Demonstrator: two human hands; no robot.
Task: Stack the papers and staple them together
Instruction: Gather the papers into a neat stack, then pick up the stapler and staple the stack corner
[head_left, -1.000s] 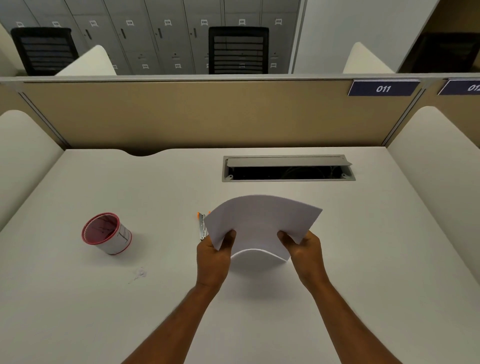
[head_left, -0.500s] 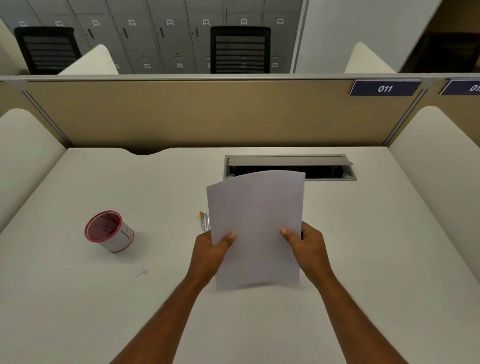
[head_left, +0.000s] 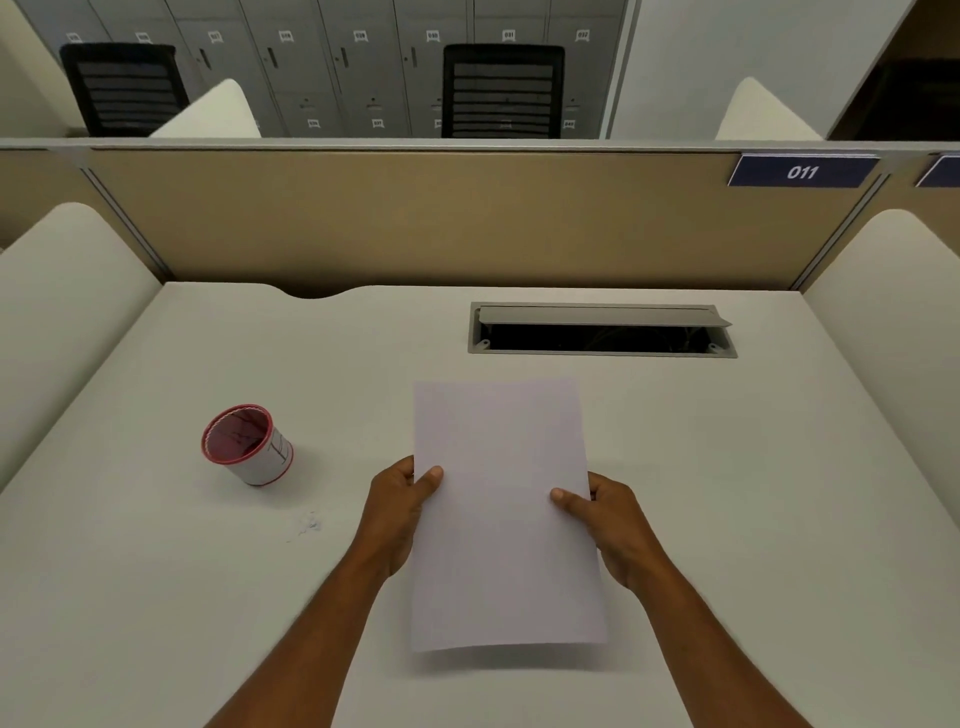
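A stack of white papers (head_left: 504, 514) is held upright-facing in portrait position just above the white desk (head_left: 156, 597), in the middle of the head view. My left hand (head_left: 400, 506) pinches its left edge, thumb on the front. My right hand (head_left: 608, 525) grips the right edge the same way. I cannot tell how many sheets there are. The stapler is hidden behind the papers and my left hand.
A red-rimmed paper cup (head_left: 248, 444) lies tilted on the desk to the left. An open cable hatch (head_left: 602, 330) sits at the back right of the desk. A tan partition (head_left: 441, 218) closes off the far edge, with cream side panels on both sides.
The papers were bent and lying sideways between my hands; they have been turned to portrait, straightened flat and brought lower and nearer to me. The stapler is now covered.
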